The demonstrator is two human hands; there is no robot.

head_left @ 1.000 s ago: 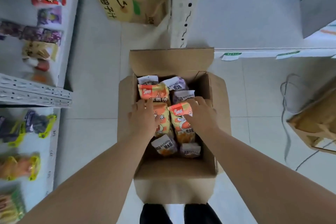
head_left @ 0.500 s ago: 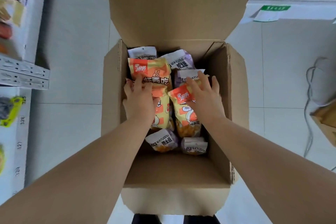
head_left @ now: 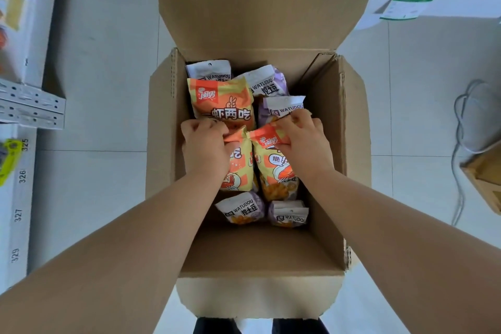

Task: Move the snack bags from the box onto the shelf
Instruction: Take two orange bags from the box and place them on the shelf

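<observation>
Left hand grips left orange bag top, right hand grips right orange bag, fingers curled tight. imo lift straight, clear box.

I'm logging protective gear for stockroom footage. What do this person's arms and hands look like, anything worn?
The left forearm and right forearm are bare to the frame's edge: no sleeves show. The left hand and right hand wear no gloves; no watch, bracelet or ring is visible.
</observation>
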